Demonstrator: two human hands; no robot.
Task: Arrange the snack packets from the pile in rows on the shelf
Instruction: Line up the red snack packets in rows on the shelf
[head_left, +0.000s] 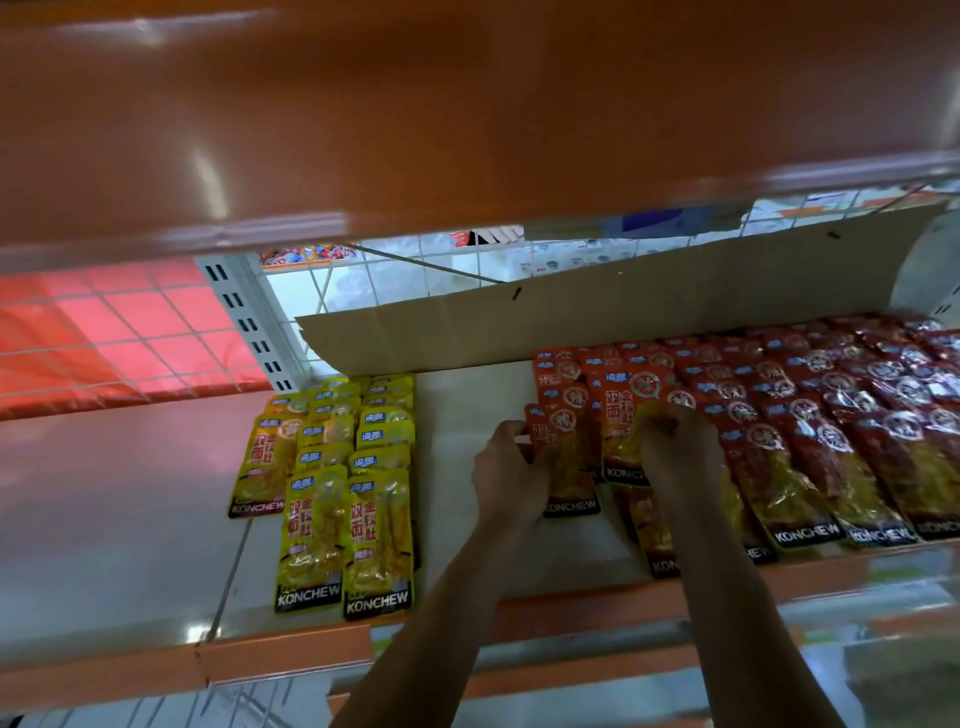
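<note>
Red packets are lying in overlapping rows across the right part of the white shelf, each one showing "KONCHEW" in white capitals along its dark bottom band. A round white emblem and a small blue tag are sitting near the top of each; the tag's characters are blurring too much to read. Yellow packets of the same brand are filling three short rows at the left, carrying the same "KONCHEW" band and large red Chinese characters down the front.

Both hands are working at the left end of the red rows, well apart from the yellow ones, with bare shelf lying between. The left hand is curling its fingers round the left edge of the leftmost red packet and gripping it. The right hand is resting palm-down on the neighbouring red packet; whether it is pinching or only pressing is not showing through the blur.

A cardboard sheet is standing along the back, against white wire mesh. An orange upper shelf is hanging overhead.
</note>
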